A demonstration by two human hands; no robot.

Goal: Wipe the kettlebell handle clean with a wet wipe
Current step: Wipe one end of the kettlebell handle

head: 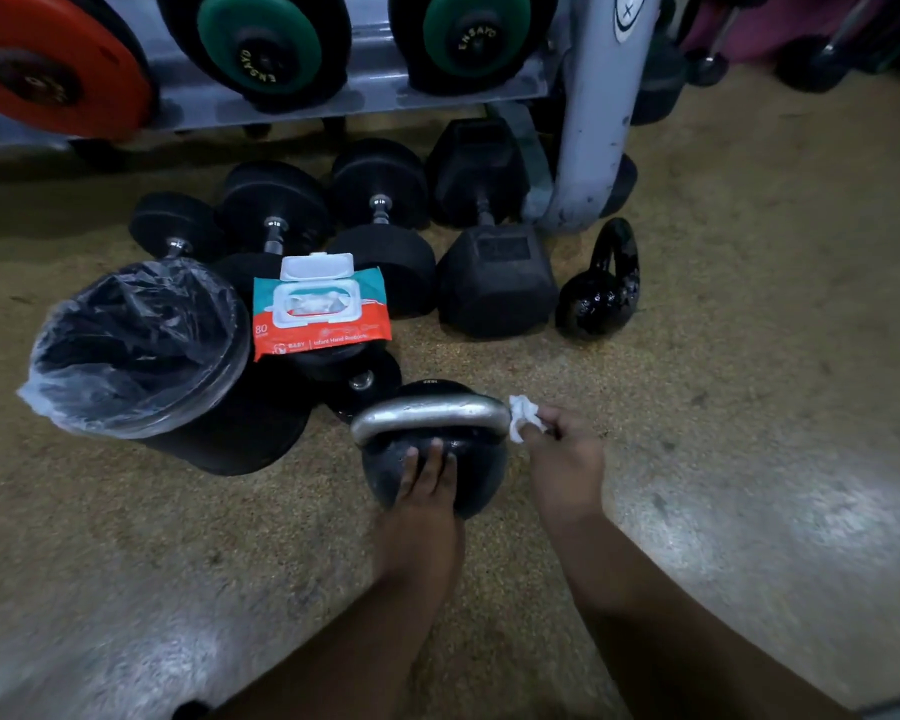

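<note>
A black kettlebell [476, 459] stands on the floor in the middle of the head view, its silver handle [427, 414] arched across the top. My left hand [422, 491] rests flat on the ball's near side with straight fingers. My right hand [562, 454] pinches a crumpled white wet wipe [521, 415] against the handle's right end.
An open pack of wipes [320, 309] lies on dumbbells behind the kettlebell. A black bin with a clear liner [141, 350] stands at the left. Several dumbbells [494, 272] and a smaller kettlebell [601, 288] sit under a grey rack [588, 148]. Bare floor lies to the right.
</note>
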